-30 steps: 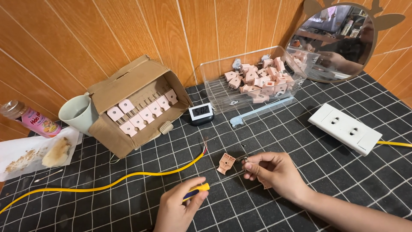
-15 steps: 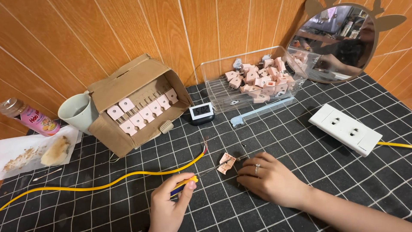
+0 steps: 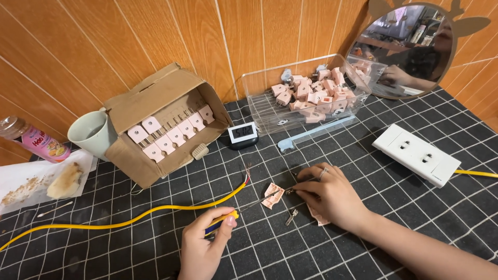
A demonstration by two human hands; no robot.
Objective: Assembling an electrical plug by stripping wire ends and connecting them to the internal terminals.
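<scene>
The left hand [image 3: 205, 249], which a second ago held the screwdriver [image 3: 228, 218] raised off the worktop with its tip away from the parts, has swung it so the shaft now points at the pink plug half [image 3: 272, 196]. The right hand [image 3: 332, 194] has shifted slightly toward that piece, its fingers [image 3: 303, 189] now pinching small metal parts just beside it.

The surface [image 3: 415, 218] is black with a white grid pattern. On it rest a tipped cardboard box [image 3: 161, 124], a clear bin [image 3: 306, 98] of pink parts, a small digital clock [image 3: 243, 136] and a white socket strip [image 3: 416, 154]. A yellow cable [image 3: 129, 222], a cup [image 3: 93, 134], a loose pink plug part [image 3: 272, 196] and a metal prong [image 3: 291, 218] also lie there.
</scene>
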